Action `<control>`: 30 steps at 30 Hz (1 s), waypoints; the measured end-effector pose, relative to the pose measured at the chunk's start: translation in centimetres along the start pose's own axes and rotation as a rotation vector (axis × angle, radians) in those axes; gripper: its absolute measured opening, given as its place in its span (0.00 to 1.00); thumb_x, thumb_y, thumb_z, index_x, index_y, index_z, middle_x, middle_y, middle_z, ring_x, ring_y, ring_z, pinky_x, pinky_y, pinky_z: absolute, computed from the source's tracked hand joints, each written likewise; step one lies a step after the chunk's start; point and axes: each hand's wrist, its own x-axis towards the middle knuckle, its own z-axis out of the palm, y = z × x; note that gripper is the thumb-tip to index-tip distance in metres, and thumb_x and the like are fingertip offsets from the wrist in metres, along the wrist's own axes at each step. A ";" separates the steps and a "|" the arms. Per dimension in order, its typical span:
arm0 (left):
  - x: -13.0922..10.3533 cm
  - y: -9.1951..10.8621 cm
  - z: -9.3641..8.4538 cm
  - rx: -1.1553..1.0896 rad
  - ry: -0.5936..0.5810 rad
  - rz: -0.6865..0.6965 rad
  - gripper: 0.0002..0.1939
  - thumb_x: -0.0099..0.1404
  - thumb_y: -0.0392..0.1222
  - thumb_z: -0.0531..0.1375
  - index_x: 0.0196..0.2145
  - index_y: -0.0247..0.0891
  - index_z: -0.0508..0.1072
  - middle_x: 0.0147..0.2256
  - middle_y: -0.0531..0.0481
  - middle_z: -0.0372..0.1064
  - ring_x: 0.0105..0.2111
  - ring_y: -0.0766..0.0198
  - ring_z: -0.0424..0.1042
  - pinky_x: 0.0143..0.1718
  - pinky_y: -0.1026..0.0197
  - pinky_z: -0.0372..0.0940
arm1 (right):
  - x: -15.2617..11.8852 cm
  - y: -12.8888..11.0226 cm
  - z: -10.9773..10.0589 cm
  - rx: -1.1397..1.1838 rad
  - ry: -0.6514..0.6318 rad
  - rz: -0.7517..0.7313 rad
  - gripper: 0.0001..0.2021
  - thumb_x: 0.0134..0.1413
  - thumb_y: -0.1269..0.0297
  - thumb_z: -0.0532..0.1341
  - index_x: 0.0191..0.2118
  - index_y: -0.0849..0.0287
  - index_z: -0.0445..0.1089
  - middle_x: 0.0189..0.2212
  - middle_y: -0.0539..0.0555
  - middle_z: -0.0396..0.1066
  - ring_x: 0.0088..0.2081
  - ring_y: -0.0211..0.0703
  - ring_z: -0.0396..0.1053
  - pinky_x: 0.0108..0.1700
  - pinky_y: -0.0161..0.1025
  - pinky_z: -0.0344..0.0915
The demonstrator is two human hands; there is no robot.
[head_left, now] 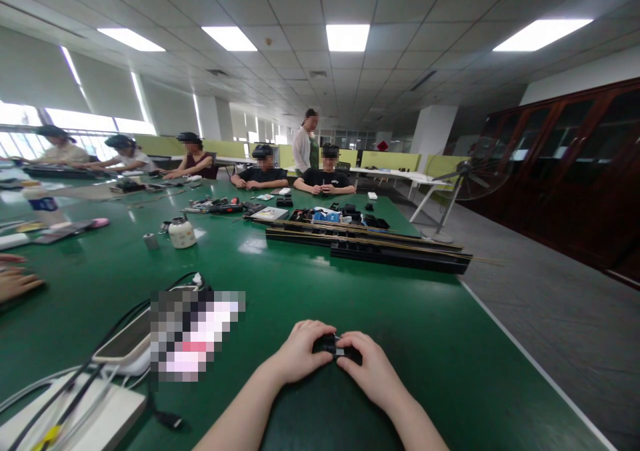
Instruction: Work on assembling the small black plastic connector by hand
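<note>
My left hand (pixel 304 351) and my right hand (pixel 371 366) meet low over the green table (pixel 280 291). Between them is a small black object (pixel 326 346) with a pale, silvery piece (pixel 340 352) near its middle. The left thumb and fingers close around its left end, while those of the right hand pinch the right end. Fingers cover much of it, so its exact kind is hidden, and I cannot tell whether it is one part or two.
Ahead lie long black rails (pixel 400 254) with thin brass-coloured rods. To the left are a phone (pixel 131 334) with cables, a white box (pixel 95 414) and a white jar (pixel 182 233). Another person's hand (pixel 20 281) rests at the left edge. Several people sit farther back.
</note>
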 end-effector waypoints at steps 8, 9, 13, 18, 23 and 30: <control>0.0 -0.4 0.3 0.002 0.003 -0.014 0.21 0.57 0.38 0.61 0.50 0.43 0.68 0.49 0.47 0.65 0.49 0.54 0.62 0.53 0.53 0.55 | -0.1 0.0 -0.3 0.010 -0.012 0.069 0.18 0.39 0.71 0.61 0.41 0.54 0.70 0.42 0.53 0.72 0.46 0.48 0.67 0.51 0.44 0.60; 0.1 -0.5 0.4 0.003 0.009 -0.013 0.21 0.58 0.38 0.60 0.50 0.43 0.68 0.48 0.47 0.66 0.49 0.54 0.63 0.53 0.53 0.55 | -0.1 -0.1 -0.3 -0.001 -0.014 0.076 0.19 0.39 0.71 0.60 0.42 0.55 0.70 0.43 0.53 0.72 0.46 0.48 0.67 0.52 0.44 0.60; 0.1 -0.7 0.6 -0.008 0.046 -0.020 0.20 0.59 0.37 0.58 0.51 0.43 0.66 0.48 0.47 0.67 0.49 0.55 0.63 0.53 0.53 0.56 | -0.1 -0.2 -0.3 -0.046 -0.004 0.077 0.19 0.42 0.70 0.59 0.45 0.56 0.68 0.44 0.55 0.71 0.48 0.47 0.66 0.53 0.43 0.59; 0.2 -0.6 0.6 -0.024 0.064 -0.047 0.21 0.59 0.36 0.58 0.51 0.41 0.66 0.48 0.47 0.67 0.49 0.55 0.63 0.53 0.53 0.56 | 0.0 0.1 -0.2 -0.058 0.013 0.079 0.16 0.46 0.67 0.58 0.44 0.57 0.68 0.44 0.55 0.71 0.48 0.47 0.66 0.53 0.43 0.60; 0.2 -0.5 0.5 -0.037 0.064 -0.054 0.20 0.60 0.35 0.57 0.51 0.41 0.66 0.48 0.47 0.67 0.49 0.56 0.63 0.53 0.54 0.56 | -0.1 0.2 -0.2 -0.053 0.014 0.085 0.16 0.48 0.65 0.57 0.45 0.56 0.68 0.44 0.55 0.71 0.48 0.46 0.67 0.53 0.43 0.60; 0.2 -0.4 0.4 -0.034 0.051 -0.054 0.19 0.61 0.34 0.55 0.51 0.42 0.66 0.49 0.48 0.67 0.50 0.57 0.62 0.54 0.54 0.56 | 0.1 0.4 -0.1 -0.046 0.022 0.088 0.15 0.48 0.65 0.57 0.44 0.55 0.69 0.44 0.54 0.71 0.47 0.46 0.67 0.52 0.43 0.61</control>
